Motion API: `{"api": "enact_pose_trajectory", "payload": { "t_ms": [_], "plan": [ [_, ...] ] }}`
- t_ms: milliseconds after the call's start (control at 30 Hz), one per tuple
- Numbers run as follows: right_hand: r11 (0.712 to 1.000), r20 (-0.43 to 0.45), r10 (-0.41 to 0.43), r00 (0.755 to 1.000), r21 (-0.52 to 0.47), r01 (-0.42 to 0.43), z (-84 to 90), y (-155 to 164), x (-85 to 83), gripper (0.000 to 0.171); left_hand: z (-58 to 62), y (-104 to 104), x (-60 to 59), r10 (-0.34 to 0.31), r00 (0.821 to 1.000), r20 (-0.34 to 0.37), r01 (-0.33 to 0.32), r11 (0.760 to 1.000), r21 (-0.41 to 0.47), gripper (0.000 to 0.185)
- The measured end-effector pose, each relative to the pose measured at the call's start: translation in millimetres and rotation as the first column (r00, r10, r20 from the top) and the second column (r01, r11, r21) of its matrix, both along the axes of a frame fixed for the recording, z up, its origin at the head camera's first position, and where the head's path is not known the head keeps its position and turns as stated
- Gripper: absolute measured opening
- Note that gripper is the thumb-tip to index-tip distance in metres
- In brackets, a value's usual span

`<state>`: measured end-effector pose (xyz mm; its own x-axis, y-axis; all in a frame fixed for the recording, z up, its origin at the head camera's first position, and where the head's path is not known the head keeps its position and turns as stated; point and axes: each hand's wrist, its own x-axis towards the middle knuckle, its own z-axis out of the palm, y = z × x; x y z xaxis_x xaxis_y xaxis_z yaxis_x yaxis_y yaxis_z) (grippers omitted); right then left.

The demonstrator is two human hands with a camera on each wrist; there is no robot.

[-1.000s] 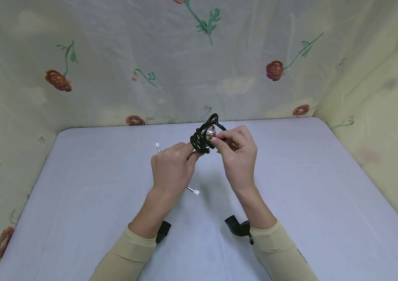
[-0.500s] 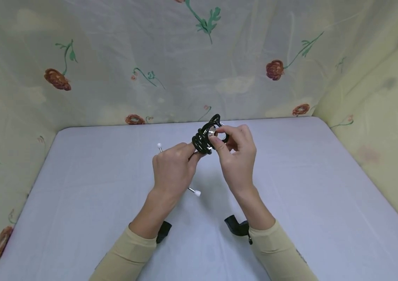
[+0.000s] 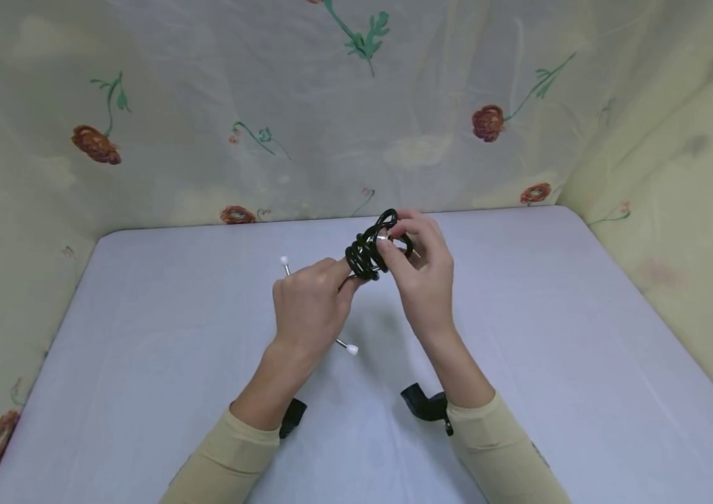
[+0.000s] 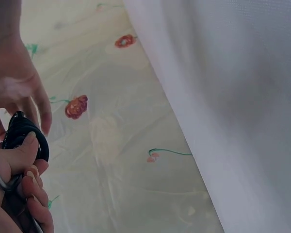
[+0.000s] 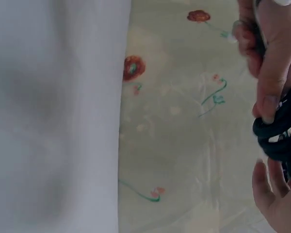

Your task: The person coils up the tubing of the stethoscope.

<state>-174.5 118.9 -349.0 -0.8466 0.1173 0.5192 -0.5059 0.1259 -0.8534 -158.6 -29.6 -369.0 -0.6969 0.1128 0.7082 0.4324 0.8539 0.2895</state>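
A stethoscope with black tubing wound in several loops is held up above the table. My left hand grips it below the loops, and in the left wrist view the thumb presses on the coiled tubing. White ear tips on thin metal tubes stick out on both sides of this hand. The right hand pinches the silver chest piece beside the loops, with other fingers raised behind the tubing. Over in the right wrist view, the right hand lies below the coil; the chest piece is unclear there.
A white-covered table lies under the hands. Behind it hangs a flowered curtain, which also runs along both sides. Black curved pieces show by both wrists, next to the beige sleeves.
My right fingers have shifted slightly around the chest piece, and some have spread upward behind the tubing. The left hand keeps its grip, almost unmoved. The head view has tilted a little.
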Motion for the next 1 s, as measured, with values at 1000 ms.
{"api": "enact_pose_trajectory", "payload": {
  "t_ms": [1000],
  "plan": [
    [0.967,0.074,0.080,0.994,-0.246,-0.060,0.9,0.9,-1.0,0.022,-6.3,6.2,4.1,-0.064,0.998,-0.011,0.064,0.998,-0.019,0.015]
  ]
}}
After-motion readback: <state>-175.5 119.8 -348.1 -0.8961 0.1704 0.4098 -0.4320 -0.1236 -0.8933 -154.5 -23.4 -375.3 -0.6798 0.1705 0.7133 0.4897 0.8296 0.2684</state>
